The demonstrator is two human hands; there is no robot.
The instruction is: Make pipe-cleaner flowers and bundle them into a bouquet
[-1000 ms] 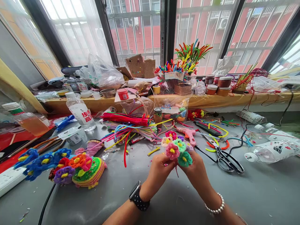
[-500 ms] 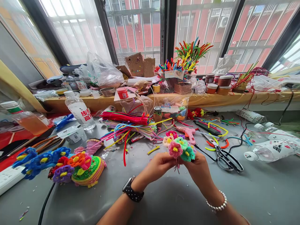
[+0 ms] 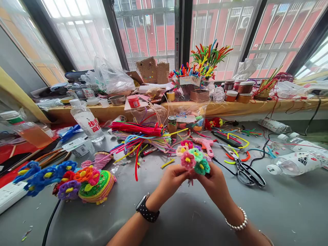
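A small bunch of pipe-cleaner flowers (image 3: 192,158), in pink, cream, mint, teal and purple with yellow centres, is held upright over the grey table. My left hand (image 3: 173,179) pinches it from the left, thumb and fingers closed near the stems. From the other side my right hand (image 3: 214,179) grips the bunch just under the teal flower. Short thin stem ends poke out below, between both hands. The fingertips behind the blossoms are hidden. To the right of my right hand lie black-handled scissors (image 3: 247,172), and a pink glue gun (image 3: 205,145) is just behind the flowers.
Finished pipe-cleaner flowers (image 3: 69,176) sit at the left. Behind my hands lies a heap of loose pipe cleaners (image 3: 140,131). A water bottle (image 3: 87,121) stands back left; plastic bottles (image 3: 297,164) lie at the right. Jars and bags crowd the windowsill (image 3: 153,108).
The flower bunch has moved slightly left and down and tipped a little. Both hands have shifted with it, keeping their hold; the table items look unmoved.
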